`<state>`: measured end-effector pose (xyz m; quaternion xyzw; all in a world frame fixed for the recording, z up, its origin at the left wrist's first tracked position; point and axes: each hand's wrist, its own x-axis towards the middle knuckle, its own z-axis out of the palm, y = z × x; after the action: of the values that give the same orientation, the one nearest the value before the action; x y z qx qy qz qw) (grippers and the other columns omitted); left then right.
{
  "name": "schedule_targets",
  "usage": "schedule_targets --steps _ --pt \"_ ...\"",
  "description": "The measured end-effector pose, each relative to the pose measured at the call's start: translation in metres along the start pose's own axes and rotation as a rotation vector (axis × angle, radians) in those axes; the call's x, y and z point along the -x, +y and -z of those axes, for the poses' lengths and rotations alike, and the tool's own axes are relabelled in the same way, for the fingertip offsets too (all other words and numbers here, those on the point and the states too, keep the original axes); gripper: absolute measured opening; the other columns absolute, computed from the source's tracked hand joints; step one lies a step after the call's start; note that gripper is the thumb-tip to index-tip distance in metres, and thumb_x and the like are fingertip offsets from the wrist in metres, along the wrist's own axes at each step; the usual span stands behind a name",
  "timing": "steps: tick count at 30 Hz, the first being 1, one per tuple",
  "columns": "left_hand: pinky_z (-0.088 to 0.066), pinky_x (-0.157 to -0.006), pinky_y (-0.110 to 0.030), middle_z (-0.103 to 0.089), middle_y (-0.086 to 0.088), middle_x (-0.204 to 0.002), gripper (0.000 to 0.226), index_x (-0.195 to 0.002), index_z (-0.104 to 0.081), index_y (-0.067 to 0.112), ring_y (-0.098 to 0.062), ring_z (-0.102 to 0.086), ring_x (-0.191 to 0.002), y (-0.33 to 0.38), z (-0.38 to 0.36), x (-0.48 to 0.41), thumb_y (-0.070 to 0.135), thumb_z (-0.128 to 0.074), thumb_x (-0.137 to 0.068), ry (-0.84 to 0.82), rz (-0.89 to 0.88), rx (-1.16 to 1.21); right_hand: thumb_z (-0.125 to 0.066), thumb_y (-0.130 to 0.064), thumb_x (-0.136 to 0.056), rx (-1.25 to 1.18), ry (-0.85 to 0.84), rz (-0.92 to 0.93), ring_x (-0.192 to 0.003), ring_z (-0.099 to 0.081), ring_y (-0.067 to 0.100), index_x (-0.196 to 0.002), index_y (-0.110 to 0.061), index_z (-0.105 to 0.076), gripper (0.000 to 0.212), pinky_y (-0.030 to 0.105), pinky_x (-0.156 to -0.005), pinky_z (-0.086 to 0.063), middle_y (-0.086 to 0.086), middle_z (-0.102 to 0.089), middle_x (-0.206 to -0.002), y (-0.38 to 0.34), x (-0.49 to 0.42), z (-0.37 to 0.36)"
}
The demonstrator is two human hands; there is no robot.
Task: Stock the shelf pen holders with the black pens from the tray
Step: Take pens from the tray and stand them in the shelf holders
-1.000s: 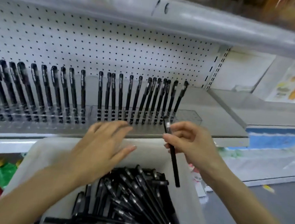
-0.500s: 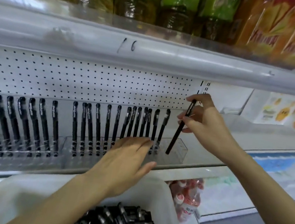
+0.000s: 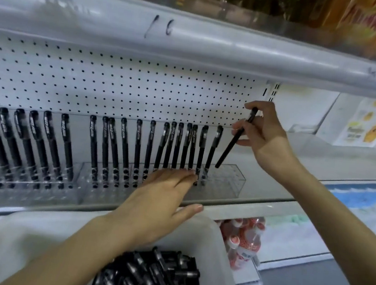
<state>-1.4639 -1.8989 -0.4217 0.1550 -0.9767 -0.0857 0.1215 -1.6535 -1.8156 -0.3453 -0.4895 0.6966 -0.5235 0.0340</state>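
Observation:
My right hand (image 3: 267, 137) pinches a black pen (image 3: 231, 145) near its cap, tilted, its tip just above the right end of the clear acrylic pen holder (image 3: 231, 183) on the shelf. Several black pens (image 3: 148, 147) stand upright in that holder, and more fill a second holder (image 3: 19, 180) to the left. With fingers straight, my left hand (image 3: 163, 201) rests flat against the clear holder's front, below the standing pens. Underneath it a white tray (image 3: 219, 245) holds a heap of black pens (image 3: 156, 278).
A white pegboard (image 3: 118, 86) backs the shelf. The shelf above (image 3: 194, 41) overhangs, with orange packs (image 3: 374, 25) on it. Bottles with red caps (image 3: 243, 244) stand on the lower shelf to the right. Grey floor lies at the bottom right.
My right hand lifted the pen from above the tray up to the holder's right end and now lowers its tip there. My left hand moved from the tray rim to the holder's front.

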Motion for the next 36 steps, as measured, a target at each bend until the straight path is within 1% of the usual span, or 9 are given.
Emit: schedule_targets --steps 3,6,10,16,20,25,31,34,36 --pt "-0.004 -0.113 -0.023 -0.012 0.015 -0.155 0.067 -0.150 -0.012 0.030 -0.006 -0.007 -0.141 0.000 -0.002 0.002 0.062 -0.022 -0.092 0.007 -0.006 0.006 -0.036 0.002 -0.098 0.004 -0.021 -0.072 -0.097 -0.061 0.034 -0.111 -0.019 -0.032 0.025 0.036 -0.083 -0.053 0.016 -0.060 -0.096 0.005 -0.004 -0.007" --pt "-0.005 -0.114 -0.023 -0.013 0.016 -0.154 0.067 -0.150 -0.012 0.031 -0.006 -0.008 -0.140 0.000 -0.001 0.002 0.063 -0.022 -0.091 0.015 -0.007 0.019 -0.039 -0.003 -0.098 0.107 -0.107 -0.125 -0.096 -0.063 0.031 -0.114 -0.022 -0.031 0.026 0.045 -0.089 -0.052 0.011 -0.063 -0.095 0.012 -0.006 -0.011" --pt "-0.001 -0.112 -0.021 -0.012 0.016 -0.154 0.069 -0.149 -0.011 0.031 -0.004 -0.007 -0.140 -0.001 -0.003 0.002 0.065 -0.018 -0.089 0.020 -0.014 0.017 -0.042 -0.013 -0.099 0.288 -0.254 -0.208 -0.105 -0.060 0.026 -0.128 -0.013 -0.032 0.030 0.042 -0.093 -0.048 0.007 -0.063 -0.116 0.014 -0.003 -0.012" --pt "0.004 -0.110 -0.020 -0.011 0.018 -0.153 0.070 -0.149 -0.010 0.032 -0.003 -0.005 -0.139 0.002 -0.002 0.002 0.065 -0.016 -0.087 0.020 -0.005 0.029 -0.045 -0.020 -0.098 0.281 -0.290 -0.245 -0.105 -0.061 0.031 -0.121 -0.012 -0.037 0.026 0.054 -0.090 -0.048 0.008 -0.064 -0.119 0.022 -0.003 -0.011" --pt "0.001 -0.111 -0.021 -0.013 0.016 -0.154 0.067 -0.149 -0.013 0.031 -0.005 -0.007 -0.140 0.003 -0.002 0.002 0.064 -0.019 -0.090 0.027 0.000 0.018 -0.045 -0.021 -0.098 0.334 -0.305 -0.232 -0.111 -0.056 0.026 -0.128 -0.011 -0.034 0.033 0.040 -0.092 -0.046 0.009 -0.060 -0.126 0.019 -0.002 -0.011" --pt "0.010 -0.110 -0.021 -0.007 0.013 -0.156 0.069 -0.150 -0.005 0.028 -0.004 -0.001 -0.142 0.007 0.003 0.005 0.061 -0.022 -0.092 0.049 -0.023 -0.013 -0.046 -0.018 -0.098 0.266 -0.236 -0.243 -0.113 -0.054 0.021 -0.124 -0.008 -0.039 0.029 0.035 -0.091 -0.047 0.005 -0.055 -0.125 0.010 0.011 -0.003" --pt "-0.001 -0.110 -0.020 -0.016 0.010 -0.156 0.068 -0.150 -0.013 0.027 -0.004 -0.011 -0.141 -0.001 0.024 0.043 0.060 -0.018 -0.091 0.092 -0.043 0.027 -0.053 -0.012 -0.095 0.062 0.007 -0.211 -0.089 -0.063 0.024 -0.096 -0.017 -0.045 0.010 0.036 -0.077 -0.055 0.005 -0.057 -0.098 -0.017 0.057 -0.004" --pt "-0.008 -0.110 -0.021 -0.025 0.005 -0.153 0.065 -0.149 -0.022 0.024 -0.009 -0.021 -0.139 -0.020 0.024 0.078 0.060 -0.022 -0.094 0.075 -0.026 0.041 -0.058 -0.013 -0.092 -0.081 -0.158 -0.296 -0.071 -0.065 0.015 -0.090 -0.019 -0.049 0.011 0.031 -0.070 -0.058 0.014 -0.061 -0.097 -0.033 0.099 -0.024" --pt "-0.017 -0.110 -0.026 -0.034 0.001 -0.150 0.065 -0.146 -0.030 0.020 -0.014 -0.029 -0.137 -0.033 0.020 0.100 0.058 -0.024 -0.094 0.057 -0.008 0.042 -0.059 -0.017 -0.091 -0.115 -0.330 -0.411 -0.075 -0.066 0.015 -0.095 -0.016 -0.051 0.009 0.032 -0.073 -0.058 0.012 -0.062 -0.095 -0.040 0.130 -0.040"
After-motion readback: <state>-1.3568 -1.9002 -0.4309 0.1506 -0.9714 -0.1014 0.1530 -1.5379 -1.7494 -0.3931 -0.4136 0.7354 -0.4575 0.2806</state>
